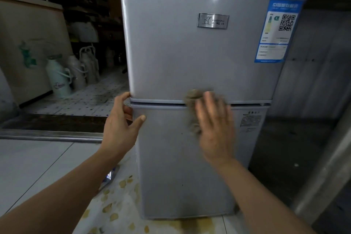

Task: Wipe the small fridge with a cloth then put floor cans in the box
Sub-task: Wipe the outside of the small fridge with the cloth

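At centre frame, a small grey two-door fridge (190, 59) stands upright on a pale tiled floor (34, 167), filling the view from 12 o'clock down to 6. Right hand (214, 127) lies flat on the fridge front, fingers straight and slightly spread, pressing a brownish-grey cloth (193, 112) against the seam between upper and lower doors; cloth bunches out at the hand's 10 o'clock side. Hand and cloth are motion-blurred. Left hand (121, 125) grips the fridge's left edge at the door seam, fingers curled round the side, thumb laid on the lower door face. Both bare forearms enter from 7 and 5 o'clock.

Metal brand badge (212, 21) sits on the upper door toward 1 o'clock; blue energy label (277, 30) with QR code at the door's upper right corner. Small printed sticker (250, 121) on the lower door at 3 o'clock of the right hand.

At 9 o'clock, several pale thermos jugs (58, 80) stand on the floor beside a beige chest (28, 43). Yellowish stains (114, 211) mark the floor at 7 o'clock by the fridge base.
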Available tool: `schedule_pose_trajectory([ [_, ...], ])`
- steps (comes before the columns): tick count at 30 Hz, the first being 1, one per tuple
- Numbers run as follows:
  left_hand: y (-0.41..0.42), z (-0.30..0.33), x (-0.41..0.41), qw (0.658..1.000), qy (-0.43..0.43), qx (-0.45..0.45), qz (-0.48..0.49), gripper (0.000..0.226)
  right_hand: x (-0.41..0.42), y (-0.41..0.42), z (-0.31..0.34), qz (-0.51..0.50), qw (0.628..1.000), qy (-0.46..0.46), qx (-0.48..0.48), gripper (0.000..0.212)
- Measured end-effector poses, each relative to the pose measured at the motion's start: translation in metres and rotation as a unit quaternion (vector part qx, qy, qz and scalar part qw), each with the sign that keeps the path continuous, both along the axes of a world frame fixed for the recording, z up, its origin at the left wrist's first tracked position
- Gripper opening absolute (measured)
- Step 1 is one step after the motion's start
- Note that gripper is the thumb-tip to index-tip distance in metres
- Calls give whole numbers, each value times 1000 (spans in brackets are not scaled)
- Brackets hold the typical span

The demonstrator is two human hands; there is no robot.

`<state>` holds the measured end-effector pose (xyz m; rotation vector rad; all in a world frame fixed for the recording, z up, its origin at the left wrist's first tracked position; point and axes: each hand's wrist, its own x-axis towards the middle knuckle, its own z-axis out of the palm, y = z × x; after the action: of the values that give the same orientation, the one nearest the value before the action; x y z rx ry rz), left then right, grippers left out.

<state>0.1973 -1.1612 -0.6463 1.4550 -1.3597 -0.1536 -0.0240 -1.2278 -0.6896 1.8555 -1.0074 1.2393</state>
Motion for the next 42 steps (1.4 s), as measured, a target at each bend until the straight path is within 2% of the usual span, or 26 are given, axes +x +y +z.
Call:
schedule_pose_trajectory([
  [3,-2,-4,-1,1000,-7,-10,8,61,-40,-7,-8,-37,991,-130,20,45],
  [5,-4,-5,0,1000,-12,-10,14,62,-31,-6,-8,-35,975,-217,44,49],
  [7,-4,-5,1,1000,-13,-10,16,62,-5,-2,-5,-27,964,-261,41,50],
  [9,-3,-5,1,1000,-10,-9,9,62,24,4,-5,-10,975,-222,26,50],
  [13,-1,1,4,1000,-4,12,-16,62,67,18,-2,-3,995,-87,38,51],
  [17,9,5,16,995,14,61,-77,71,38,8,6,-6,997,80,3,58],
  [18,13,3,21,992,28,75,-94,75,26,4,7,-15,996,92,-8,61],
  [20,19,-4,27,987,43,101,-119,79,20,3,6,-35,998,50,-14,66],
  [22,22,-12,30,981,55,125,-140,86,40,8,3,-45,999,14,-21,64],
  [23,22,-15,31,978,68,130,-149,91,55,10,2,-42,999,24,-24,61],
  [27,19,-26,36,967,123,130,-179,97,105,16,19,-11,992,122,-14,62],
  [32,15,-44,53,953,213,145,-160,89,133,18,40,-5,977,212,-30,54],
  [37,11,-58,59,951,209,181,-141,88,136,12,22,14,959,271,-78,36],
  [42,20,-70,68,960,186,202,-62,86,130,19,-35,-11,917,399,-22,41],
])
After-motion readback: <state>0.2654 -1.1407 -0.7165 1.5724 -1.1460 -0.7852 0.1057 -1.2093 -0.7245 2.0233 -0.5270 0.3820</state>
